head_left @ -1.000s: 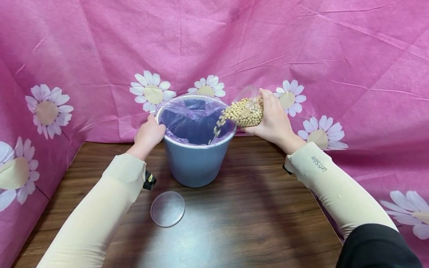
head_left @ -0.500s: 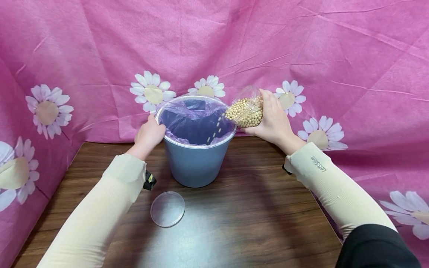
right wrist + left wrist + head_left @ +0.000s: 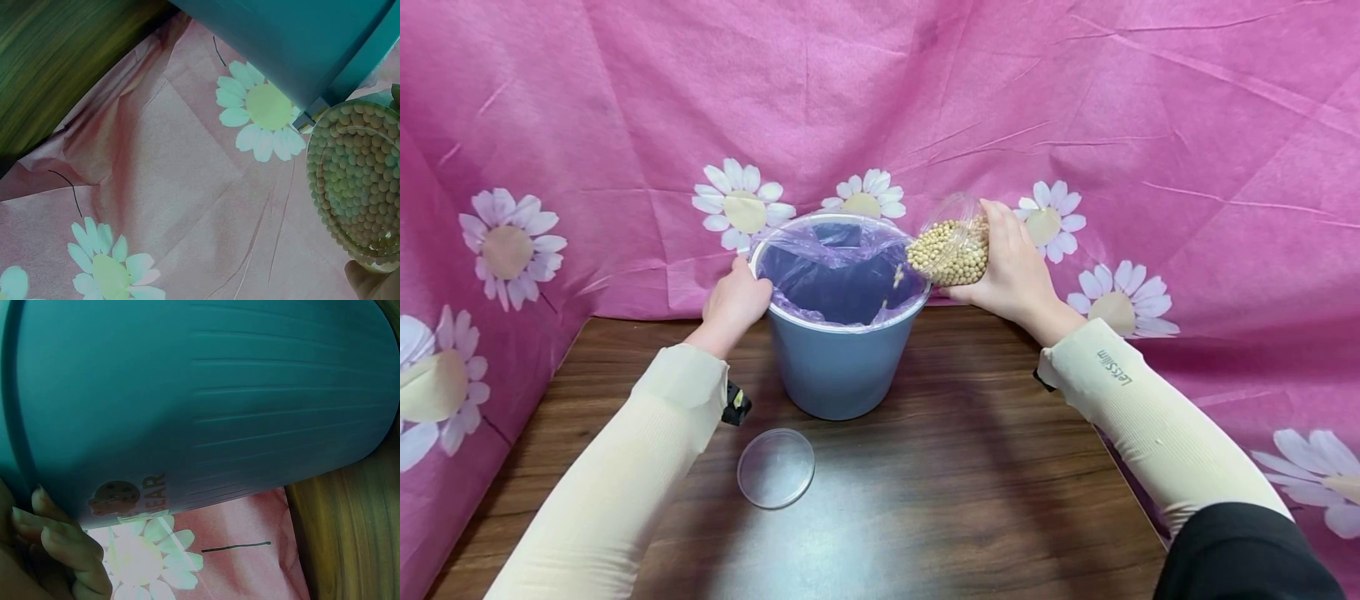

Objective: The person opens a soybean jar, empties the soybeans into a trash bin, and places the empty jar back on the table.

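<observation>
A blue-grey trash bin (image 3: pixel 838 371) with a white rim stands on the table, lined with a thin purple bag (image 3: pixel 820 242). My left hand (image 3: pixel 735 302) grips the bin's left rim, the thumb on the near side; in the left wrist view its curled fingers (image 3: pixel 75 550) lie under the rim. My right hand (image 3: pixel 1017 271) holds a clear plastic jar (image 3: pixel 958 212) tipped over the right rim, mouth toward the bin. Pale soybeans (image 3: pixel 955 254) fill its lower side, and a few fall into the bin. The right wrist view shows the jar's base (image 3: pixel 362 181) packed with beans.
A round clear lid (image 3: pixel 776 468) lies flat on the brown wooden table (image 3: pixel 940 500), in front of the bin. Behind and at both sides hangs a pink cloth (image 3: pixel 880 100) printed with white daisies. A dark wrist device (image 3: pixel 736 404) sits under the left sleeve cuff.
The stream of soybeans from the jar has thinned to a few falling beans, and the beans in its mouth have drawn back slightly. Both hands and the bin keep their places.
</observation>
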Tool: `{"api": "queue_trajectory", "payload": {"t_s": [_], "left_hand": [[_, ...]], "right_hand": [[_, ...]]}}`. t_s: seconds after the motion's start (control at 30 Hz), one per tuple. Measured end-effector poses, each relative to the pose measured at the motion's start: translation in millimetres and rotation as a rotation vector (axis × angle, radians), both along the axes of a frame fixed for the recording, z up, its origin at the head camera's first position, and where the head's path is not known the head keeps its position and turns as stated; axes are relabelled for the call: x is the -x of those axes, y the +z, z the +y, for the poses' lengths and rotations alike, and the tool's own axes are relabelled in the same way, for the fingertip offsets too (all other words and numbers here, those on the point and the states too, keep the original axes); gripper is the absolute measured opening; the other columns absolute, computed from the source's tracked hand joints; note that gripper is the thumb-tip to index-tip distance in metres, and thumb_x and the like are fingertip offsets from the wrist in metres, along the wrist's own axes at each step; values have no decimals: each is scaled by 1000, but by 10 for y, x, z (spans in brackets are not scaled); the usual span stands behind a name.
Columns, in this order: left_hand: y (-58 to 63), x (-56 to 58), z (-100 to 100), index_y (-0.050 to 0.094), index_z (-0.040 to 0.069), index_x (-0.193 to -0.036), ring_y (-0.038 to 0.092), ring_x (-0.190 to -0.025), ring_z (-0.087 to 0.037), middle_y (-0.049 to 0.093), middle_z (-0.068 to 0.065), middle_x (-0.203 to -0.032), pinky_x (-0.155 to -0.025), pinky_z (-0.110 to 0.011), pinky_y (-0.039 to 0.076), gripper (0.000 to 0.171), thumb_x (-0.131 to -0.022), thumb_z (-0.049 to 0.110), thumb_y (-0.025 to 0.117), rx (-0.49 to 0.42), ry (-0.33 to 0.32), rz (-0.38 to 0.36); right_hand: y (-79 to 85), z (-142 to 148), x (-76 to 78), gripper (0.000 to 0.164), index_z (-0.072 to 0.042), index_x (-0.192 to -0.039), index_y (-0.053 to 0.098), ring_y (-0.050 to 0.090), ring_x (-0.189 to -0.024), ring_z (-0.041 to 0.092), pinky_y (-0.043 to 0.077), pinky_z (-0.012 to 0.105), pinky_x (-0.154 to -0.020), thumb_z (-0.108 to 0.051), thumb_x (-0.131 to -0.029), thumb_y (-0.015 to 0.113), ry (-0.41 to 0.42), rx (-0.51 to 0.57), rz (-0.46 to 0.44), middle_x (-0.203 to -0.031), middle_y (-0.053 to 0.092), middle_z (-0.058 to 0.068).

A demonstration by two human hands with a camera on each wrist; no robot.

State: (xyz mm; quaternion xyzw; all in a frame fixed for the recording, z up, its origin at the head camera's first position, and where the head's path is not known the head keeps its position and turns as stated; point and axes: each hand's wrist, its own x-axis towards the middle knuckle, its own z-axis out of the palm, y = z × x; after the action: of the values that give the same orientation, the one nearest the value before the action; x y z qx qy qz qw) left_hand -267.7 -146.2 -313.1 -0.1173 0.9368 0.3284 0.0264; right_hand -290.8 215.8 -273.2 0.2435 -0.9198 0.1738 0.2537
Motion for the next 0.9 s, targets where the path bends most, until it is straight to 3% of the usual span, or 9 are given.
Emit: {"api": "queue_trajectory", "payload": {"t_s": [0.9], "left_hand": [[-2,-2,1,17,5,-156,43,-136,-43,42,-26,-150,-104,-59,37,69,-94,28,36,-8,2,4]], "right_hand": [[-10,20,0,119,0,-146,30,43,-131,44,33,54,-113,-35,-53,95,42,-41,71,-143,43,27]]}}
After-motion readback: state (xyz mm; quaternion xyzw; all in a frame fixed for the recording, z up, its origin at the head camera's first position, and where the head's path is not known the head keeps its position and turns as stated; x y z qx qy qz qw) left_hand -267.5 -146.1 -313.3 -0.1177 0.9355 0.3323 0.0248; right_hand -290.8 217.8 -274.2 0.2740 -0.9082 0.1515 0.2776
